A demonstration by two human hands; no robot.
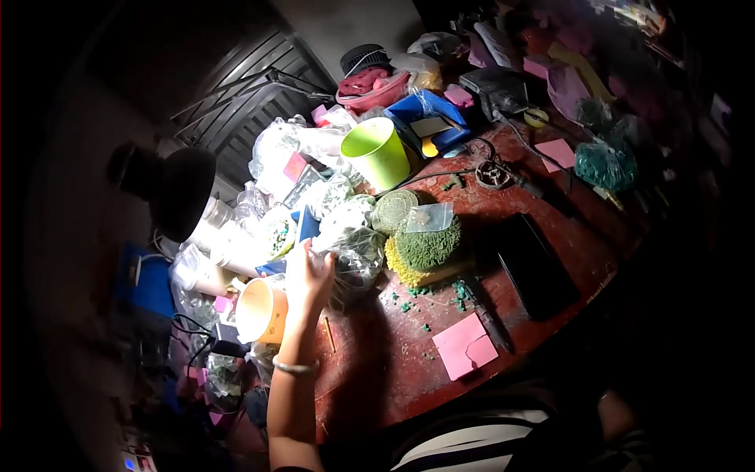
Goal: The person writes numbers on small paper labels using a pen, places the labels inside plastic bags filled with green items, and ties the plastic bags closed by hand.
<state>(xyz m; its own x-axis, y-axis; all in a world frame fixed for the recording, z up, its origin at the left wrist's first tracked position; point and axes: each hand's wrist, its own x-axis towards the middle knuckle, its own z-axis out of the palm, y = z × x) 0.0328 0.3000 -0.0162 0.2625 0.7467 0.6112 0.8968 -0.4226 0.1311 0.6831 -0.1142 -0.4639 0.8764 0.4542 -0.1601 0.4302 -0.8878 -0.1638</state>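
My left hand (pixel 309 277), a pale bangle (pixel 295 366) round its wrist, reaches over the cluttered left side of the red table. Its fingers are curled, washed out by the lamp light, and what they hold, if anything, cannot be made out. Just beyond the fingertips stands a blue box or tray edge (pixel 307 225). Clear plastic bags (pixel 358 256) lie right beside the hand. An orange cup (pixel 263 309) stands left of the wrist. Right of the bags lie a green coiled roll (pixel 395 211) and a green and yellow bundle (pixel 429 244) topped by a small clear packet (pixel 429 217). My right hand is not visible.
A black phone (pixel 539 266), a pink paper pad (pixel 465 347) and a dark pen-like tool (pixel 485 315) lie on the red table (pixel 366 397). Farther back are a lime-green bucket (pixel 375 155) and a blue tray (pixel 436 126). A lamp head (pixel 181 193) hangs at left.
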